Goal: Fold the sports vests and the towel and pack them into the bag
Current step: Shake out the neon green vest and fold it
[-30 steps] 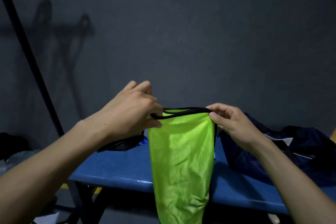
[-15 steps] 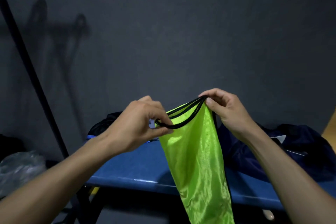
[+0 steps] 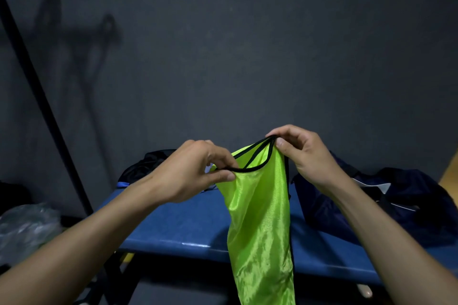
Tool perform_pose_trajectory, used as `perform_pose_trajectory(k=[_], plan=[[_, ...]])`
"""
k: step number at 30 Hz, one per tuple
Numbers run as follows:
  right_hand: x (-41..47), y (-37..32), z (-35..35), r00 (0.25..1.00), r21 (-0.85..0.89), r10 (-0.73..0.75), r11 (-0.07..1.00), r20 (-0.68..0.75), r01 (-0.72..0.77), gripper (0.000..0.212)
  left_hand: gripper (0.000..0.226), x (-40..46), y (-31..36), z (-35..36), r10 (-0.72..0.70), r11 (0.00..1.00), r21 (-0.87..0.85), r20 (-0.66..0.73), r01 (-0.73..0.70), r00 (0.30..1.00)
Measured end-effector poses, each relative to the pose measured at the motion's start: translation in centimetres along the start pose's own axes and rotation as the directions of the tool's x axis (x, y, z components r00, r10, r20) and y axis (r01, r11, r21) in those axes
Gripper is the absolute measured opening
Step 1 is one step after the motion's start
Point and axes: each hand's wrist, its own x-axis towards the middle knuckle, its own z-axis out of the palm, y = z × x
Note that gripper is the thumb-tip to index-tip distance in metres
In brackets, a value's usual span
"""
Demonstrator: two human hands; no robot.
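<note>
A neon-green sports vest (image 3: 260, 218) with black trim hangs in the air in front of me, above the blue bench (image 3: 183, 225). My left hand (image 3: 193, 173) pinches the lower end of its black-edged top. My right hand (image 3: 304, 153) pinches the higher end, so the top edge slants up to the right. The vest's bottom runs out of the frame. A dark navy bag (image 3: 386, 203) lies slumped on the right of the bench, behind my right forearm.
A dark bundle of cloth (image 3: 146, 166) with a blue edge lies at the bench's far left end. A crumpled clear plastic bag (image 3: 24, 228) sits low at the left. A black pole (image 3: 42, 96) leans against the grey wall.
My right hand has risen and my left has dropped a little, tilting the vest's top edge. The view has shifted, showing more of the bench and the dark bundle.
</note>
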Motion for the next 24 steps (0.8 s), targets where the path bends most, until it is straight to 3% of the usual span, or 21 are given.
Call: perform_pose_trajectory(k=[6,11,13,15,18,20,24], plan=[[0.4,1.2,-0.4,0.998,0.001,0.053,0.999,-0.031,-0.053,0.022,0.013,-0.7,-0.8,-0.4,-0.025,1.000,-0.012,-0.020,0.025,0.999],[0.4,2.1,0.1,0.992,-0.068,0.117,0.990,-0.045,-0.120,0.019,0.025,-1.2,0.1,-1.2,0.146,0.977,0.158,-0.010,-0.142,0.989],[0.5,2.2,0.6,0.990,-0.122,0.131,0.983,-0.060,-0.137,0.017,0.029,-1.1,0.6,-1.4,0.160,0.979,0.126,0.017,-0.161,0.987],[0.7,2.4,1.0,0.988,-0.155,0.132,0.977,-0.080,-0.143,0.018,0.022,-1.0,0.7,-1.7,0.146,0.984,0.095,0.048,-0.150,0.988],[0.7,2.4,0.8,0.987,-0.167,0.138,0.975,-0.078,-0.149,0.018,0.014,-0.4,-0.1,-2.7,0.133,0.973,0.179,0.087,-0.147,0.987],[0.5,1.8,0.4,0.988,-0.120,0.150,0.981,-0.027,-0.152,0.016,0.013,0.1,-0.6,-3.4,0.128,0.945,0.293,0.073,-0.144,0.989],[0.0,0.2,-0.4,0.951,0.194,0.245,0.940,0.188,-0.281,0.013,0.021,1.1,-1.1,-4.4,0.204,0.794,0.588,-0.013,-0.157,0.979]])
